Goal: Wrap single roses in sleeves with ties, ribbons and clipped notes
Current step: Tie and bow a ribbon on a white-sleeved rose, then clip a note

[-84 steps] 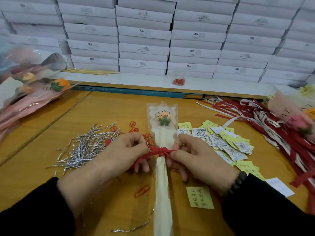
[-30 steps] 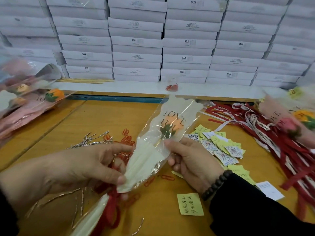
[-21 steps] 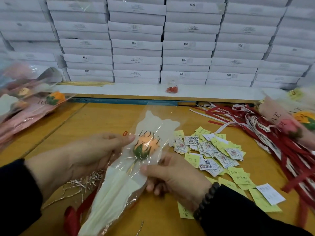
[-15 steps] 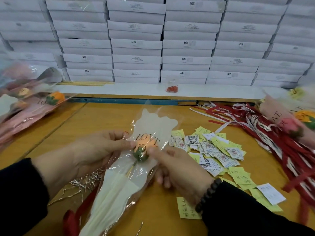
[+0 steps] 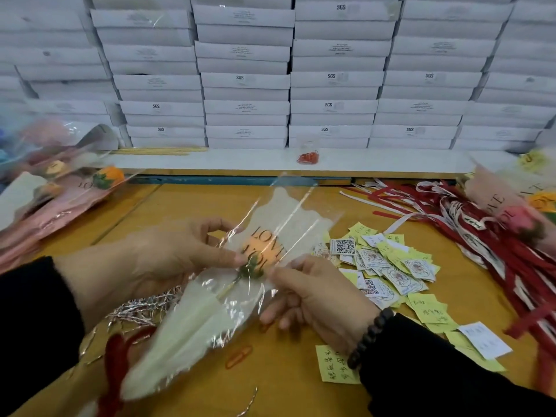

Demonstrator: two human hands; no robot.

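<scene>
Wooden table [image 5: 301, 395], stacked white boxes [image 5: 245, 82], perhaps cardboard

Stacks of flat white boxes [image 5: 331, 79], several printed "SGS", rise in rows along the back of a wooden counter [image 5: 186, 203]. In front of them runs a white ledge [image 5: 391, 162], where a bundle of thin pale sticks [image 5: 156, 151] lies at the left.

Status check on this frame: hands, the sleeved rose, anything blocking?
Left hand and right hand both pinching the sleeved rose, held tilted above the table. Red ribbon tied low on the stem. Nothing in the way; notes lie right.
</scene>
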